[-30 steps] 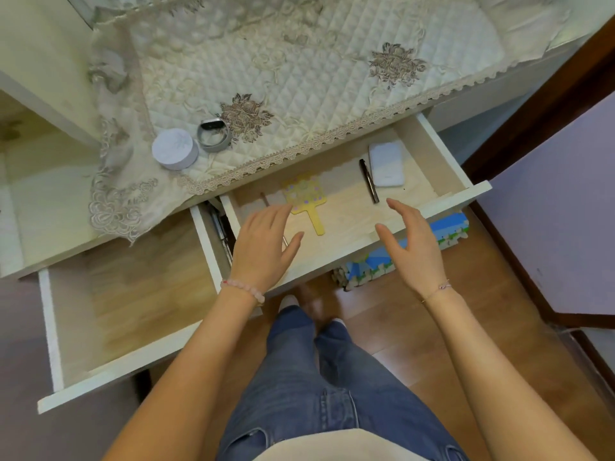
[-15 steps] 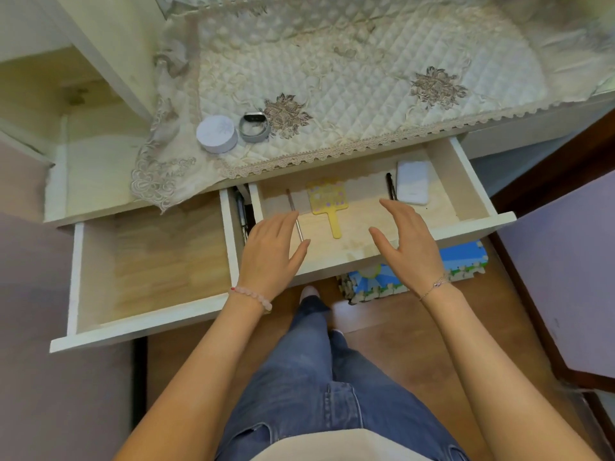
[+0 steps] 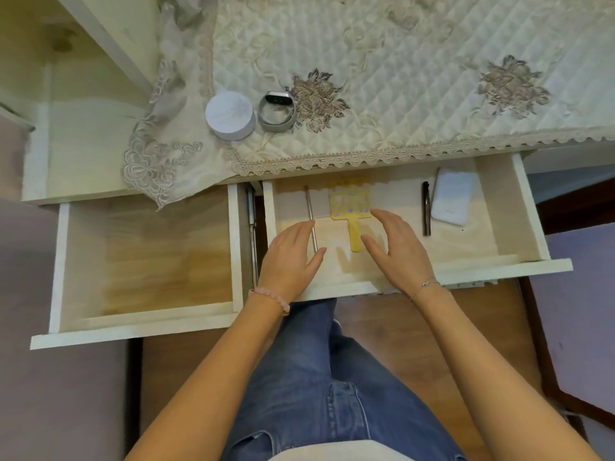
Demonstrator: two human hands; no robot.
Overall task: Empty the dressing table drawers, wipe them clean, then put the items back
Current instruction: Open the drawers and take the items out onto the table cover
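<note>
left hand (image 3: 290, 257); right hand (image 3: 397, 251); spread over right drawer (image 3: 529, 207); yellow paddle (image 3: 351, 202) between

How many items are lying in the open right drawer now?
4: a thin metal stick at the left, a yellow paddle in the middle, a black pen and a white case at the right. More may hide under the tabletop.

Head view: steep downward, close over drawer (image 3: 525, 207).
</note>
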